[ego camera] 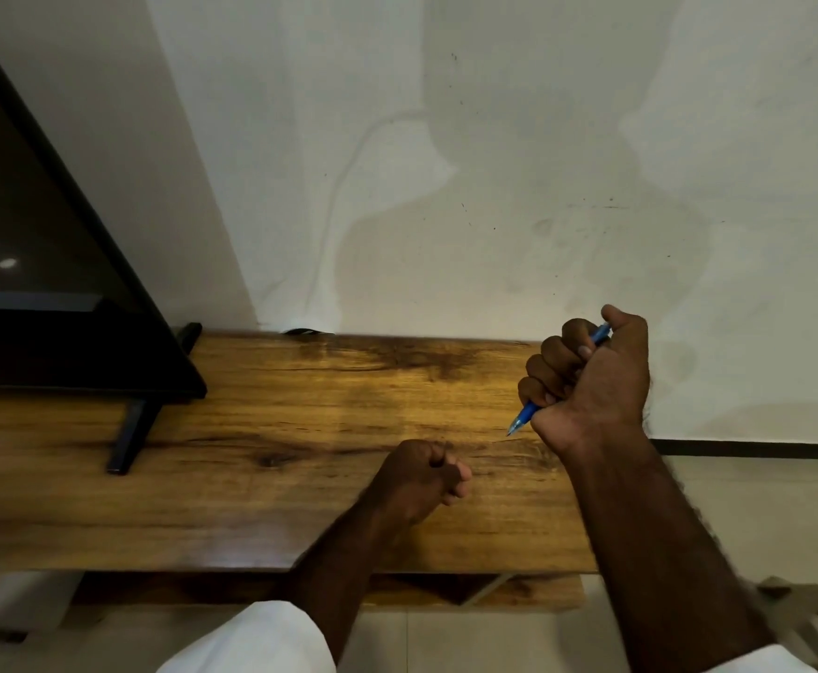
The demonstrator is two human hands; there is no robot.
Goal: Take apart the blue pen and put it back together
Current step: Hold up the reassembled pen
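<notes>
My right hand is raised above the right end of the wooden shelf and grips the blue pen in a fist. The pen's tip sticks out below the fist, pointing down and left, and its blue rear end shows above the fingers near the thumb. The middle of the pen is hidden inside the fist. My left hand hovers low over the shelf, left of and below the right hand, with its fingers curled in. Whether it holds anything small is hidden.
A black television on a black stand leg occupies the shelf's left end. A white wall rises right behind the shelf. The shelf's right edge ends just under my right forearm, with pale floor beyond it.
</notes>
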